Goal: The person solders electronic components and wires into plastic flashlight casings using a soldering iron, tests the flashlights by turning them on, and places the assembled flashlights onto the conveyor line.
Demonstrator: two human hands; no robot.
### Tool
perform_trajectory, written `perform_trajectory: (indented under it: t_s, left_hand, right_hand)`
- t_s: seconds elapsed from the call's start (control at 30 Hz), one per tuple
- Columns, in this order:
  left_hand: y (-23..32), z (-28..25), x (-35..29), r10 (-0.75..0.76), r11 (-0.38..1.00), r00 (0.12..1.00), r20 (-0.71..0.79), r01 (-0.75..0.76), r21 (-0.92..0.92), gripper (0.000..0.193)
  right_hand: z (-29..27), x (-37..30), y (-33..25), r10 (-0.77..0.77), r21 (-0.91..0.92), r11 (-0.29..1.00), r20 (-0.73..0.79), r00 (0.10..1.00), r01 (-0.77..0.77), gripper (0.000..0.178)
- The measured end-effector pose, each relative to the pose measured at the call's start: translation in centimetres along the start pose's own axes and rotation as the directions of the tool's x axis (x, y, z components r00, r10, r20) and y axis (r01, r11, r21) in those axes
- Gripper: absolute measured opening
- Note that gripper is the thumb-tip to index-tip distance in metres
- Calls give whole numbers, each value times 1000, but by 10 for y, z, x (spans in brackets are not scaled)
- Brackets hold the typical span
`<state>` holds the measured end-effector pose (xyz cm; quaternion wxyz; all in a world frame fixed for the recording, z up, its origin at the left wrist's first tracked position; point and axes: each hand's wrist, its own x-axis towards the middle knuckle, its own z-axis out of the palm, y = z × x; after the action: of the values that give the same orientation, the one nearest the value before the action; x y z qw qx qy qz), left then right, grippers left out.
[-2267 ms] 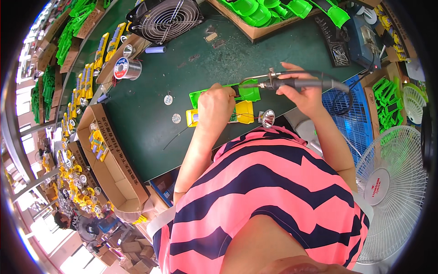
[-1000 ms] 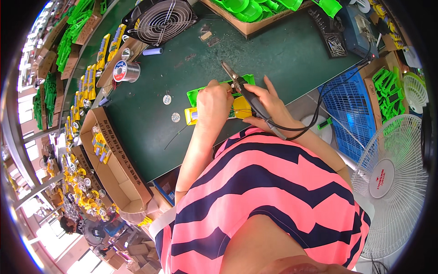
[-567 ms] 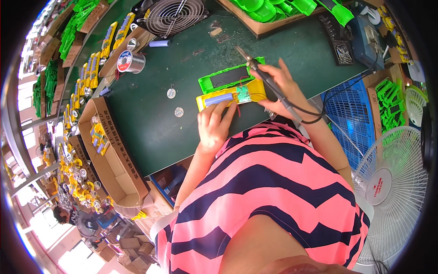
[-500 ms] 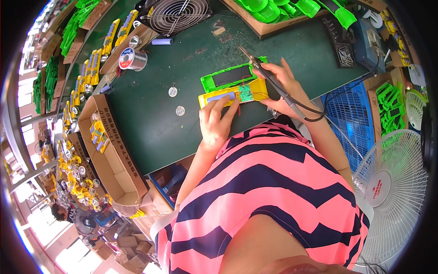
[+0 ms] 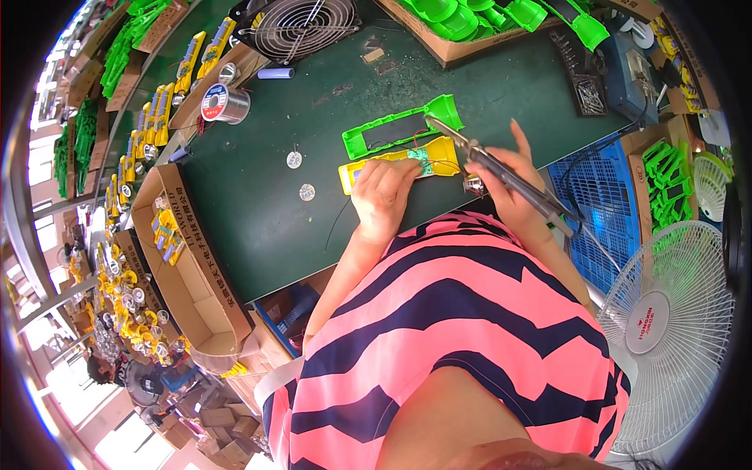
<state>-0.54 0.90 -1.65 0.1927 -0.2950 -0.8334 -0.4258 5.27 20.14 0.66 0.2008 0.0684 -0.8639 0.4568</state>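
Note:
A yellow plastic housing [image 5: 445, 156] lies on the bench with a small green circuit board [image 5: 421, 160] in it. My left hand [image 5: 381, 202] rests over the housing's left half, fingertips pinched together beside the board. A thin dark wire [image 5: 332, 227] trails out from under that hand; its held end is hidden. In my right hand [image 5: 513, 180] is a soldering iron [image 5: 501, 170], its tip pointing up and left above the parts. Just behind the yellow housing sits a green housing [image 5: 356, 145] with a dark inset. A small shiny reflector [image 5: 474, 185] lies by my right fingers.
Two white discs [image 5: 294, 160] lie left of the housings. A solder spool [image 5: 225, 104], a blue cylindrical cell [image 5: 276, 74] and a metal-grilled fan [image 5: 301, 30] stand farther back. Boxes of green parts [image 5: 462, 47] line the far edge. A cardboard box [image 5: 205, 301] borders the left, a white fan [image 5: 666, 329] the right.
My right hand has drawn the soldering iron right and nearer to me. The left fingers have gone from spread to pinched, and a dark wire now shows beside them.

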Motion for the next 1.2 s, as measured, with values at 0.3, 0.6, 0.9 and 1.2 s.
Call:
perform_trajectory:
  t_s: [0.3, 0.6, 0.9, 1.2]
  left_hand:
    - [8, -7, 7, -68, 996, 996, 61, 64, 64, 13]
    - [8, -12, 12, -309, 951, 936, 171, 309, 26, 8]
    - [7, -12, 16, -323, 946, 919, 225, 306, 106, 7]
    - [6, -13, 22, -288, 957, 919, 268, 265, 121, 7]
  right_hand:
    - [18, -35, 3, 148, 389, 921, -309, 939, -17, 17]
    - [26, -38, 6, 265, 485, 868, -277, 924, -103, 18]
    - [28, -37, 8, 279, 472, 872, -257, 925, -132, 18]
    - [20, -36, 0, 356, 567, 809, -263, 897, -154, 19]
